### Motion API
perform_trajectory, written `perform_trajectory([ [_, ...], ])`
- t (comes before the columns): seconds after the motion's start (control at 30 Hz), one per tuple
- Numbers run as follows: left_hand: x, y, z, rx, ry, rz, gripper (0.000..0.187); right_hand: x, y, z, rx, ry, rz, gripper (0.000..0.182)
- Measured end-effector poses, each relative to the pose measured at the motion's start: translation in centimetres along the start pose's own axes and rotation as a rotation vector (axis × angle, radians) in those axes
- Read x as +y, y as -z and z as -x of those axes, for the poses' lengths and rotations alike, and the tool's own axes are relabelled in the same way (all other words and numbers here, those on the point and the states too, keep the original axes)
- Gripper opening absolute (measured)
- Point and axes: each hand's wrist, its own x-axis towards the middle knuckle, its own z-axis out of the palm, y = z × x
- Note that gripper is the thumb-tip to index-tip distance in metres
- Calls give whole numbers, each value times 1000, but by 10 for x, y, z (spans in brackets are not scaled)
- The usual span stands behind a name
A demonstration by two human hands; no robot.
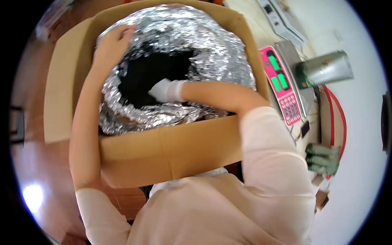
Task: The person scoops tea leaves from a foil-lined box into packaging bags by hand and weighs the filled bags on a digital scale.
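A crumpled silver foil bag [222, 53] lines an open cardboard box [171, 151], with its mouth spread wide. Inside lies a dark, almost black mass [153, 71] whose kind I cannot make out. My left hand [114, 45], bare, is at the bag's upper left side, its fingers curled in on the foil. In a white glove, my right hand [165, 90] reaches into the bag's mouth and touches the dark mass. Its fingers are blurred and partly hidden.
To the right stands a pink digital scale [281, 85] with lit green displays. A silver and green canister [326, 69] lies on its side by it. Several green packets [322, 159] are lower right. A white machine [281, 20] sits at the top right. Box flaps [61, 85] stick out.
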Motion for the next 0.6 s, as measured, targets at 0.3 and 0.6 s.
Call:
perform_trajectory([
  [0.3,14,-1,-11,-87,23,43,27,-15,-27,1,-130,-17,-186,26],
  [0.6,11,-1,-11,-101,18,40,27,-18,25,37,180,-23,-83,19],
])
